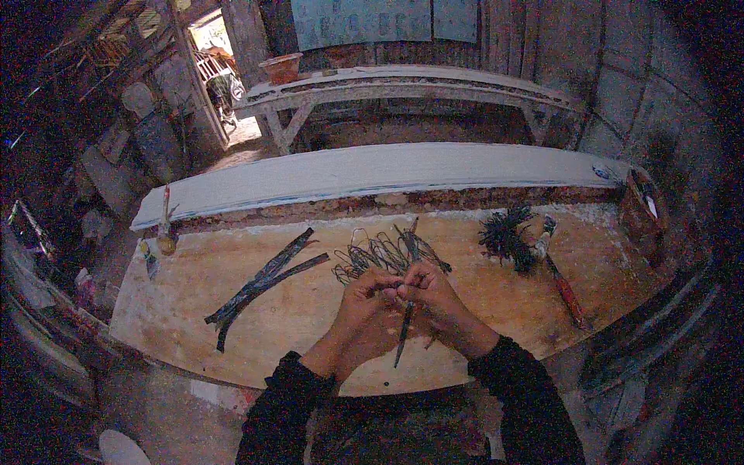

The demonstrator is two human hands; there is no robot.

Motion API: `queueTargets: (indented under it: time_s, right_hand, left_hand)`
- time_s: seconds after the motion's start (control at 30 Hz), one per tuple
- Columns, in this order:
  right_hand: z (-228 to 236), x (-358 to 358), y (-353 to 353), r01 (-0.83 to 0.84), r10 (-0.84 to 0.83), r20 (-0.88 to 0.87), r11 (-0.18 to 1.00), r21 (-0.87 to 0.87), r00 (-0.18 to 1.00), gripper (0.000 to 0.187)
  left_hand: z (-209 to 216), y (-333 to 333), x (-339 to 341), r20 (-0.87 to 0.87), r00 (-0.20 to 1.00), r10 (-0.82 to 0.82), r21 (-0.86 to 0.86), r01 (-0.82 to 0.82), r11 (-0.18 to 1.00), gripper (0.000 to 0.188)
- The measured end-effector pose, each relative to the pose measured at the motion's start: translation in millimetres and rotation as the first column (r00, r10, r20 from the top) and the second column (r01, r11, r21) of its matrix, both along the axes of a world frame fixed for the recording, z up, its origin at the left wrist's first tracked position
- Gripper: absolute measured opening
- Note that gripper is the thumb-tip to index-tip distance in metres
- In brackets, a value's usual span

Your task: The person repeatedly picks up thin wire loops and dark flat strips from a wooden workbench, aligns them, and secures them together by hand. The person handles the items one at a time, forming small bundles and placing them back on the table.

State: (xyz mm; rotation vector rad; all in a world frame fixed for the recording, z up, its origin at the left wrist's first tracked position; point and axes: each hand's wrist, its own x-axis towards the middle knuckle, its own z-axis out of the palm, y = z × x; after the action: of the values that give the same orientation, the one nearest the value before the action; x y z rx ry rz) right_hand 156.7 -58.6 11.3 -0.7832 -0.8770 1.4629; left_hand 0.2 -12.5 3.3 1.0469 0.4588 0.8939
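Note:
My left hand [370, 298] and my right hand [435, 296] meet over the middle of the wooden board, fingers pinched together. Between them runs a narrow dark strip [404, 337], its pointed lower end hanging toward me; its material is unclear. Both hands close on this strip, though the fingers hide the exact grip. Just beyond them lies a pile of thin, dark looped strands [364, 257]. Several flat black strips [267, 277] lie crossed to the left. On the right sit a black shaggy bundle [505, 236] and a red-handled tool [563, 288] with a pale, worn head.
The wooden board [178, 302] has a curved near edge. Behind it runs a long whitish plank [372, 172]. An upright stick-like tool [165, 209] stands at far left, a brown container [645, 203] at far right. A bench [418, 93] bearing a reddish pot [281, 70] stands farther back.

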Motion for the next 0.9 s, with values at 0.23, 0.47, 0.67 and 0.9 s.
queueTargets:
  time_s: [0.23, 0.47, 0.67, 0.9]
  right_hand:
    - [34, -9, -10, -0.049, 0.05, 0.004, 0.994, -0.094, 0.999, 0.013]
    - [12, -2, -2, -0.008, 0.01, 0.03, 0.999, -0.052, 1.0, 0.009]
    - [18, -2, -3, -0.025, 0.022, -0.026, 0.995, -0.095, 0.999, 0.008]
    - [17, -1, -7, -0.124, 0.122, -0.02, 0.985, -0.12, 0.992, 0.013]
  left_hand:
    - [9, 2, 1, 0.04, 0.994, -0.105, -0.197, 0.111, 0.974, 0.014]
    - [0, 13, -2, -0.056, 0.993, -0.101, -0.13, 0.094, 0.987, 0.012]
    - [23, -4, -1, -0.016, 0.999, -0.047, -0.25, 0.041, 0.967, 0.011]
    - [8, 12, -8, -0.059, 0.98, -0.192, 0.018, 0.194, 0.981, 0.011]
